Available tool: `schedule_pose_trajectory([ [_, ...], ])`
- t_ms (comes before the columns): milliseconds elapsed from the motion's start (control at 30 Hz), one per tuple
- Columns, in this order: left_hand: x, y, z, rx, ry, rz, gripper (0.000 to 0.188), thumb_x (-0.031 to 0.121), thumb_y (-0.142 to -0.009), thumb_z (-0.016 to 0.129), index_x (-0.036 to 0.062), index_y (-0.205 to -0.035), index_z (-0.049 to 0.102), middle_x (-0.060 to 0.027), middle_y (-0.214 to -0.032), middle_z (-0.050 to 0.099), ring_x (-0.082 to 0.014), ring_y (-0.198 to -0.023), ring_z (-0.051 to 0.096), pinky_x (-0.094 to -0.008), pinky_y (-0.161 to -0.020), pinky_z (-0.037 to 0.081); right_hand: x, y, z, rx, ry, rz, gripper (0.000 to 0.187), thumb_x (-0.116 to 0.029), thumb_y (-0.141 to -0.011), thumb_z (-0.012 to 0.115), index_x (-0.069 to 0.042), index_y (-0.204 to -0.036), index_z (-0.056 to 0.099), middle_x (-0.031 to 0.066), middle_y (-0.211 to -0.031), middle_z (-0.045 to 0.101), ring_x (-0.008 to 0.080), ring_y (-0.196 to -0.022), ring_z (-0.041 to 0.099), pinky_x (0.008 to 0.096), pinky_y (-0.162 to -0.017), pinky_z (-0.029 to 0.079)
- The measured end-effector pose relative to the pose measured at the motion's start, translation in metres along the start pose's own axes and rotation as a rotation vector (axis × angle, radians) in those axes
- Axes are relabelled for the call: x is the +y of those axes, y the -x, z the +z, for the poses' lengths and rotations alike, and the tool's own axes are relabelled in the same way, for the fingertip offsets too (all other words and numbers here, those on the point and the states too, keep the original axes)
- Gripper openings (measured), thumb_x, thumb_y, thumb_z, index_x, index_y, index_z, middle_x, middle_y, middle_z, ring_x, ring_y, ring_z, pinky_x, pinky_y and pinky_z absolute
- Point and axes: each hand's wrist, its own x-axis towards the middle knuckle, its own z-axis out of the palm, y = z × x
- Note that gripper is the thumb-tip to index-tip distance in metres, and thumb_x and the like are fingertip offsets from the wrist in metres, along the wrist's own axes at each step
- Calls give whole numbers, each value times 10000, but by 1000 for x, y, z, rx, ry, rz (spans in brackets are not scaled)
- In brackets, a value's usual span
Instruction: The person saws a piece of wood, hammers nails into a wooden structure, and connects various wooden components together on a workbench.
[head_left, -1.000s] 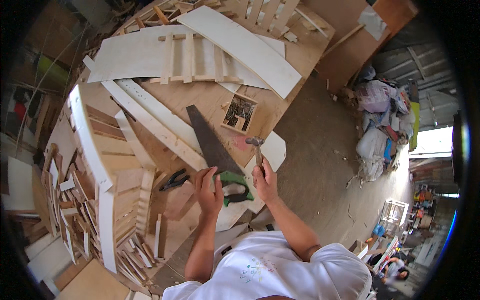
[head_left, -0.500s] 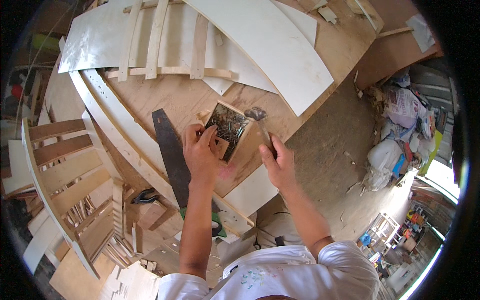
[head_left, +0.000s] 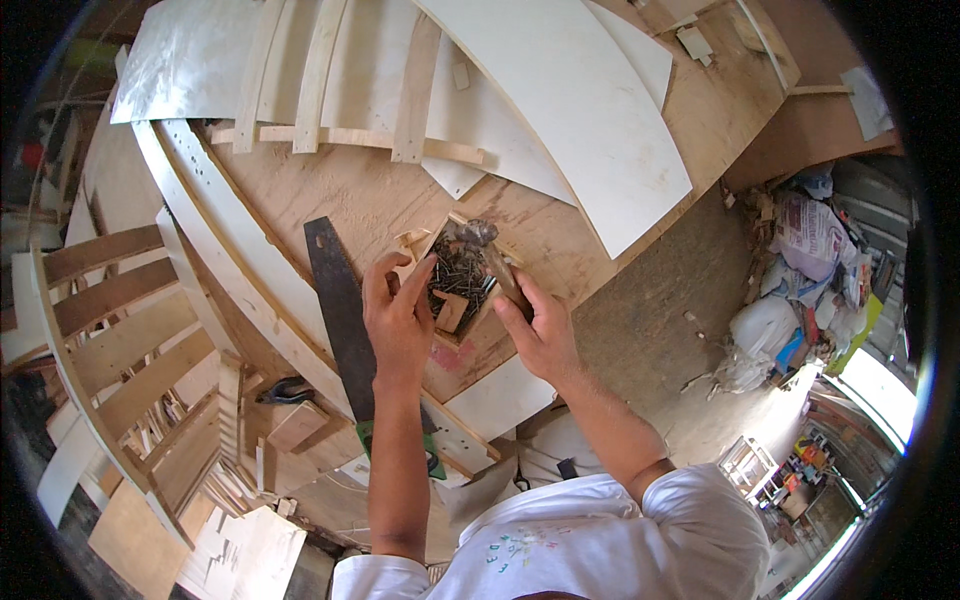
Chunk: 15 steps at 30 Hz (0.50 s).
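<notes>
A shallow wooden box (head_left: 478, 327) full of loose nails (head_left: 462, 268) sits on the plywood worktop in front of me. A small notched wood piece (head_left: 452, 309) lies on the nails. My left hand (head_left: 398, 325) hovers at the box's left side, its fingers apart and nothing visible in them. My right hand (head_left: 540, 325) is closed round the handle of a hammer (head_left: 502, 275). The hammer's metal head hangs over the box's far right part and hides some nails. Left of the box lies a handsaw (head_left: 338, 285), its green handle partly behind my left forearm.
White curved panels (head_left: 590, 130) with wooden slats (head_left: 318, 80) cover the far worktop. A slatted wooden frame (head_left: 135, 350) stands at the left, with dark-handled pliers (head_left: 287, 391) beside it. Stuffed bags (head_left: 805, 235) are piled on the floor at the right.
The hammer has moved left over the nail box with my right hand. My left hand's fingers have spread, and the notched wood piece now shows more fully on the nails. The view has shifted slightly.
</notes>
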Motion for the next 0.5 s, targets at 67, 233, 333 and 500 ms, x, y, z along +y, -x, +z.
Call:
schedule_pose_trajectory([
  [67,5,-3,-2,-44,-44,-23,431,-83,-735,750,123,-1113,774,-74,-1122,601,-225,-849,590,-377,-756,513,3,-2,1,7,6,-10,443,-300,-1018,610,43,-1297,578,217,-1010,698,304,-895,693,397,-816,530],
  [233,9,-18,-5,-71,-74,2,400,-76,-723,743,124,-1067,784,-58,-1134,605,-222,-832,636,-355,-697,547,5,-3,2,-40,-44,11,459,-302,-1016,616,55,-1303,570,227,-1018,701,302,-912,697,398,-832,530],
  [333,2,-18,-2,-83,-30,29,337,-62,-738,772,107,-1029,788,-78,-1147,630,-228,-860,645,-356,-730,560,1,0,-2,-44,-69,43,455,-299,-1014,620,55,-1297,573,226,-1027,704,302,-927,699,394,-841,530],
  [500,-1,-19,-1,-77,-25,114,189,-20,-812,760,76,-974,753,-65,-1134,618,-244,-877,668,-367,-705,564,10,7,-2,29,-69,-9,443,-292,-1009,625,55,-1281,585,218,-1033,708,294,-935,701,389,-843,530],
])
